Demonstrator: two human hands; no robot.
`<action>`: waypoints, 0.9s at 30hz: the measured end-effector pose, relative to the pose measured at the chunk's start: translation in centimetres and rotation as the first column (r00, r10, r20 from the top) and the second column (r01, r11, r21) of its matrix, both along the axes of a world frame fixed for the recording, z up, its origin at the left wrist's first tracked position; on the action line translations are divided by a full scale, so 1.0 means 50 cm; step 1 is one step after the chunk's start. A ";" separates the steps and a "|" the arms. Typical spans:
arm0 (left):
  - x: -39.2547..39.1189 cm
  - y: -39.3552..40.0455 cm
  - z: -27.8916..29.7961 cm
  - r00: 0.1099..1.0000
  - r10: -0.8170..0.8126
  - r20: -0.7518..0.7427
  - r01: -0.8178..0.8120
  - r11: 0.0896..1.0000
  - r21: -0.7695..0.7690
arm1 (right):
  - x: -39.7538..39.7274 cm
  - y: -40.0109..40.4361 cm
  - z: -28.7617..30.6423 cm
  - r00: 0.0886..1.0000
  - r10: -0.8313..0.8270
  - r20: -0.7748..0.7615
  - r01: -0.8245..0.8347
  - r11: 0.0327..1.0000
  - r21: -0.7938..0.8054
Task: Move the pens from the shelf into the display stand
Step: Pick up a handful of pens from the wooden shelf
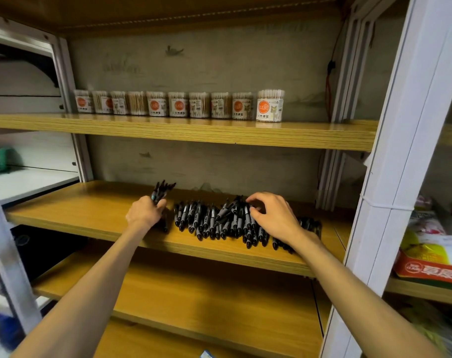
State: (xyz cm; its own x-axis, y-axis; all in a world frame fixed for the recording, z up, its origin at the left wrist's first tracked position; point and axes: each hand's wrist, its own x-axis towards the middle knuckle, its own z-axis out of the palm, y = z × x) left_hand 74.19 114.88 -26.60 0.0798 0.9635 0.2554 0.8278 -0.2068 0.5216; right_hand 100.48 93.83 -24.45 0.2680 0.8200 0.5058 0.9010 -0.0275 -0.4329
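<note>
While your left hand (145, 212) grips a bundle of black pens (161, 193), your right hand (272, 215) pinches one from the pen pile (214, 220) on the middle shelf (90, 210).

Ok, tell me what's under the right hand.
The right hand rests on the pile of black pens, fingers curled on one. Pens directly beneath the palm are hidden.

Your left hand (145, 213) grips a bundle of pens (162, 191); your right hand (274, 215) reaches forward, fingers curled, pinching downward.
</note>
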 end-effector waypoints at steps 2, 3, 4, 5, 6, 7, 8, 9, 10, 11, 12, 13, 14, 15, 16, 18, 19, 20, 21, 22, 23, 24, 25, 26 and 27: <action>0.000 0.007 0.004 0.987 -0.054 0.153 0.052 0.999 0.014 | -0.005 0.002 0.000 1.000 0.002 0.002 -0.002 1.000 -0.003; 0.001 0.008 0.004 0.967 -0.080 0.241 0.077 0.997 0.024 | -0.007 0.003 0.000 1.000 0.002 -0.001 -0.002 1.000 -0.006; 0.005 0.009 0.004 0.932 -0.099 0.349 0.096 0.995 0.027 | -0.010 0.004 -0.001 1.000 0.001 -0.004 -0.002 1.000 -0.009; 0.007 0.008 0.003 0.875 -0.106 0.473 0.114 0.993 0.011 | -0.012 0.005 -0.001 1.000 0.001 -0.004 -0.001 1.000 -0.012; 0.009 0.006 0.001 0.802 -0.104 0.588 0.135 0.991 -0.009 | -0.014 0.006 -0.002 1.000 0.001 -0.002 -0.001 1.000 -0.012; 0.009 0.004 -0.001 0.727 -0.104 0.678 0.158 0.987 -0.018 | -0.016 0.006 -0.002 1.000 0.000 0.001 0.000 1.000 -0.011; 0.007 0.002 -0.003 0.662 -0.114 0.741 0.181 0.984 -0.010 | -0.018 0.007 -0.003 1.000 -0.002 0.006 0.002 1.000 -0.011; 0.004 0.000 -0.006 0.612 -0.132 0.780 0.200 0.980 0.009 | -0.020 0.007 -0.003 1.000 -0.005 0.010 0.005 1.000 -0.013; 0.001 -0.001 -0.009 0.572 -0.153 0.806 0.214 0.976 0.034 | -0.021 0.007 -0.003 1.000 -0.007 0.013 0.008 1.000 -0.015; -0.003 -0.001 -0.011 0.541 -0.172 0.823 0.221 0.974 0.058 | -0.023 0.007 -0.003 1.000 -0.009 0.014 0.010 1.000 -0.018; -0.005 -0.002 -0.013 0.521 -0.186 0.833 0.222 0.972 0.079 | -0.025 0.007 -0.002 1.000 -0.010 0.014 0.010 1.000 -0.020; -0.007 -0.002 -0.016 0.512 -0.198 0.836 0.218 0.971 0.097 | -0.027 0.007 -0.002 1.000 -0.010 0.015 0.010 1.000 -0.021; -0.006 -0.003 -0.017 0.513 -0.206 0.833 0.209 0.971 0.112 | -0.030 0.008 -0.001 1.000 -0.009 0.018 0.010 1.000 -0.024; -0.006 -0.003 -0.019 0.519 -0.212 0.828 0.196 0.972 0.127 | -0.032 0.009 -0.001 1.000 -0.010 0.022 0.010 1.000 -0.027; -0.006 -0.003 -0.020 0.521 -0.217 0.825 0.178 0.973 0.144 | -0.035 0.010 0.000 1.000 -0.010 0.025 0.011 0.999 -0.031; -0.008 0.000 -0.021 0.517 -0.228 0.825 0.144 0.973 0.178 | -0.039 0.014 0.002 1.000 -0.008 0.027 0.009 0.999 -0.036; -0.009 0.002 -0.021 0.531 -0.233 0.815 0.138 0.972 0.188 | -0.041 0.015 0.003 1.000 -0.006 0.025 0.007 0.999 -0.034; -0.010 0.003 -0.022 0.557 -0.234 0.797 0.139 0.972 0.188 | -0.043 0.016 0.003 1.000 -0.003 0.023 0.004 0.999 -0.032; -0.011 0.003 -0.023 0.586 -0.227 0.778 0.142 0.974 0.178 | -0.045 0.017 0.004 1.000 0.000 0.026 0.001 1.000 -0.030; -0.011 0.005 -0.025 0.604 -0.214 0.768 0.148 0.977 0.155 | -0.046 0.018 0.005 1.000 0.002 0.031 -0.001 1.000 -0.029; -0.012 0.006 -0.028 0.606 -0.198 0.770 0.159 0.979 0.126 | -0.048 0.019 0.006 0.999 0.004 0.037 -0.003 1.000 -0.029; -0.011 0.007 -0.030 0.597 -0.181 0.781 0.175 0.980 0.093 | -0.049 0.019 0.007 0.999 0.005 0.041 -0.003 1.000 -0.030; -0.011 0.008 -0.031 0.588 -0.164 0.792 0.190 0.980 0.062 | -0.051 0.019 0.007 0.999 0.005 0.044 -0.003 1.000 -0.030; -0.010 0.008 -0.029 0.582 -0.151 0.799 0.199 0.979 0.040 | -0.053 0.019 0.009 0.999 0.005 0.044 -0.004 1.000 -0.028; -0.011 0.009 -0.027 0.579 -0.145 0.803 0.201 0.979 0.031 | -0.054 0.019 0.010 0.999 0.007 0.043 -0.005 1.000 -0.027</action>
State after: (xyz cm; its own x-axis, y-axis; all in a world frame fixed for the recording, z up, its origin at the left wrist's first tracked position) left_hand 73.67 115.30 -27.95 0.0384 0.9684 0.2464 0.0251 -0.2474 0.9686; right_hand 97.80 94.80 -23.94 0.2416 0.8349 0.4945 0.9190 -0.0332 -0.3929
